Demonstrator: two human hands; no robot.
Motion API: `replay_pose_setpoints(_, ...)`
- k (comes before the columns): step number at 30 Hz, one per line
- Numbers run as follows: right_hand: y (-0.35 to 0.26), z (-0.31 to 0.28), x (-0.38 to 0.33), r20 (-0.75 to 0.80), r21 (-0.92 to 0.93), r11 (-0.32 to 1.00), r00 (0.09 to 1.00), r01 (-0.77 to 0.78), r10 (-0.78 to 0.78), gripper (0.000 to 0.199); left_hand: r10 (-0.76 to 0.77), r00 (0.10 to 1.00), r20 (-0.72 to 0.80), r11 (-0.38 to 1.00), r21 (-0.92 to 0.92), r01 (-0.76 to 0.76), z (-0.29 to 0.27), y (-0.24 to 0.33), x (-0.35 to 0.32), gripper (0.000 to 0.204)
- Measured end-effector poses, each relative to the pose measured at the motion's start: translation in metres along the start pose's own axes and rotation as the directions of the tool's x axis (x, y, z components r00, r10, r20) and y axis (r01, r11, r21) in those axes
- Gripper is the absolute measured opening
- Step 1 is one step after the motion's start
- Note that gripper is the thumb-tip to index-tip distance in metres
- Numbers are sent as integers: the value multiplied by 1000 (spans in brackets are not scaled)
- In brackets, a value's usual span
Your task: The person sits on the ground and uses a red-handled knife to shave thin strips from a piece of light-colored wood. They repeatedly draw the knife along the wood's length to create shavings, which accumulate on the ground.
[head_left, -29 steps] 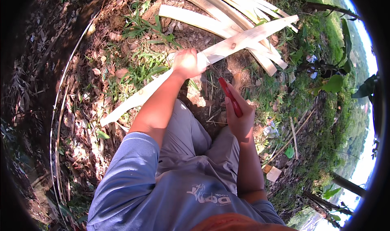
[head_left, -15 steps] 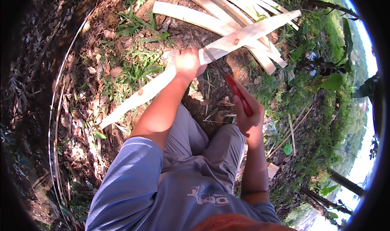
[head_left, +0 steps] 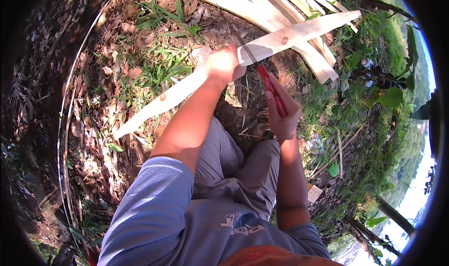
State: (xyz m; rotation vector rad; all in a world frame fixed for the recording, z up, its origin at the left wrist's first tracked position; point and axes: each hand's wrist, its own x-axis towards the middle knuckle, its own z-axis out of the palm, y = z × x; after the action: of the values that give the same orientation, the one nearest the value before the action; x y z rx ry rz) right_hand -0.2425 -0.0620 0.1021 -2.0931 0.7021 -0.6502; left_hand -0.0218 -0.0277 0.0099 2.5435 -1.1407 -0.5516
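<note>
A long pale wooden plank (head_left: 308, 31) with dark knots lies slantwise in front of me, from lower left to upper right. My left hand (head_left: 223, 65) is closed over its middle, fingers wrapped round the wood. Beside that hand, on its right, the narrow blade of a red-handled handsaw (head_left: 272, 92) crosses the plank. My right hand (head_left: 286, 116) grips the handle, whose front end is close to the plank's near edge. The blade's teeth and any cut beneath it cannot be made out.
Several more pale wooden strips (head_left: 322, 69) lie in a loose pile beyond the plank, partly under its right end. Grass tufts (head_left: 161, 58) and dry leaves cover the ground. At the left runs a long thin bent strip (head_left: 70, 76). Green plants (head_left: 386, 98) grow at the right.
My right hand has pushed the saw away from me, and its handle is now closer to the plank. My left hand keeps its hold; the whole view has shifted slightly.
</note>
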Motion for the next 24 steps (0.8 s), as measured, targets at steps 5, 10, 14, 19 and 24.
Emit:
replay_pose_setpoints(5, 0, -14, -34, 46, -50, 993, 993, -104, 106, 46, -49, 998, 27, 999, -7, 49, -8, 1, -3, 51)
replay_pose_setpoints(10, -29, -84, -120, 32, -247, 967, 997, -63, 73, 45, -61, 997, -35, 998, -13, 61, 19, -10, 10, 50)
replay_pose_setpoints(14, -49, -113, -149, 87, -248, 965, 991, -81, 105, 45, -30, 996, -85, 998, -55, 25, 24, -16, 12, 47)
replay_pose_setpoints(19, -41, -111, -122, 98, -185, 982, 995, 41, -23, 44, -55, 998, -12, 998, -21, 55, 4, 0, 4, 49)
replay_pose_setpoints(24, -52, -116, -124, 93, -280, 960, 995, -20, 48, 43, -128, 991, -38, 991, -53, 126, -6, -1, 0, 52)
